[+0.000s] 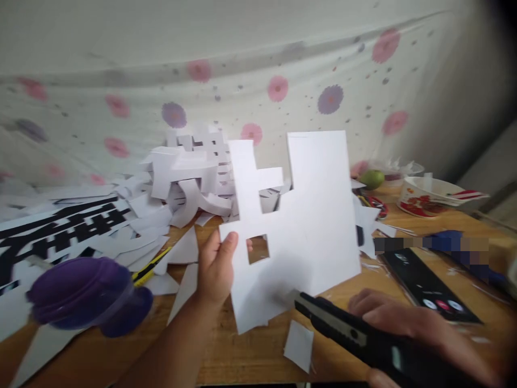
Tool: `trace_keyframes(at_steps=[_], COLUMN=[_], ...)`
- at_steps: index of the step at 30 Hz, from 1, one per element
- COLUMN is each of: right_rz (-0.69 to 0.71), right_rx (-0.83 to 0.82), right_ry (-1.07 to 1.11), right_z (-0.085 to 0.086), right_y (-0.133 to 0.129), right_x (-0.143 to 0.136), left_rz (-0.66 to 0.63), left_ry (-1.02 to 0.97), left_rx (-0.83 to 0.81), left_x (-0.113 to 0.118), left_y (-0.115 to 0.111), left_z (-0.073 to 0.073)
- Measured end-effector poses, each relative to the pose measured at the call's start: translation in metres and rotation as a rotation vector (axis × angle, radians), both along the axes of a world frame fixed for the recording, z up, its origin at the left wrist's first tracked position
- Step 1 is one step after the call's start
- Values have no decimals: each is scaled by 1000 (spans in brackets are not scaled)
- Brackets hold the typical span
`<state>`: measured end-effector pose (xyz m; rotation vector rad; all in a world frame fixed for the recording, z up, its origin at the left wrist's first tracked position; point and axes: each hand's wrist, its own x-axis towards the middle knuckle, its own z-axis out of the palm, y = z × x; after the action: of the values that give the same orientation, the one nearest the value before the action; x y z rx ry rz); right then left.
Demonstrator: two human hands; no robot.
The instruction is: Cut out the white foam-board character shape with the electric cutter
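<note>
My left hand (218, 267) pinches the left edge of a white sheet (319, 215), which is held up over the wooden table. The sheet has a small square opening near my thumb and larger notches cut in its upper part. My right hand (416, 328) is wrapped round a black utility knife (347, 328) at the lower right. The knife's front end points at the sheet's lower part; its blade is blurred, and I cannot tell whether it touches. Below the sheet, a small white paper scrap (299, 345) lies on the table.
Cut white pieces (186, 172) are heaped at the back left, near black-patterned sheets (60, 231). A purple container (81, 291) and a yellow cutter (151, 267) are at the left. At the right are a phone (432, 285), a bowl (428, 196) and a green fruit (371, 179).
</note>
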<state>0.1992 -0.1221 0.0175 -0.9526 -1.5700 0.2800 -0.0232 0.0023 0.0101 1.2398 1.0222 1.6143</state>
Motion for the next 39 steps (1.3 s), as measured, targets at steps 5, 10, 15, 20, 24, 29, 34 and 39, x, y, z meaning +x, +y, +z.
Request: trace_keyframes(at_steps=[5,10,15,20,24,29,34,39], right_rz=[-74,-374,-539,-585,-548,-428,-127,-321], right_rx=[-300,-256,-494,-627,-674,-447,-470,-507], right_ry=[-189,-336,-480,-706,-716,-497,-495,-579], right_z=[-10,-34,-51,-62,-66,-46,-25,-43], right_y=[-38,-78,-65,-44,-44,-63,-72,-64], right_x=[50,106,151,162,170,147,97,111], left_rz=[69,163,165,130,150,136,137,136], left_ry=[-106,-118,-142,-171,-127,-118,-77,-67], left_rx=[-112,-122,-94,-90,-87,-64,-41,-49], left_x=[-1,4,5,0,-3,-2,1,0], left_y=[2,6,7,13,14,8,4,5], left_z=[15,24,22,18,15,16,20,19])
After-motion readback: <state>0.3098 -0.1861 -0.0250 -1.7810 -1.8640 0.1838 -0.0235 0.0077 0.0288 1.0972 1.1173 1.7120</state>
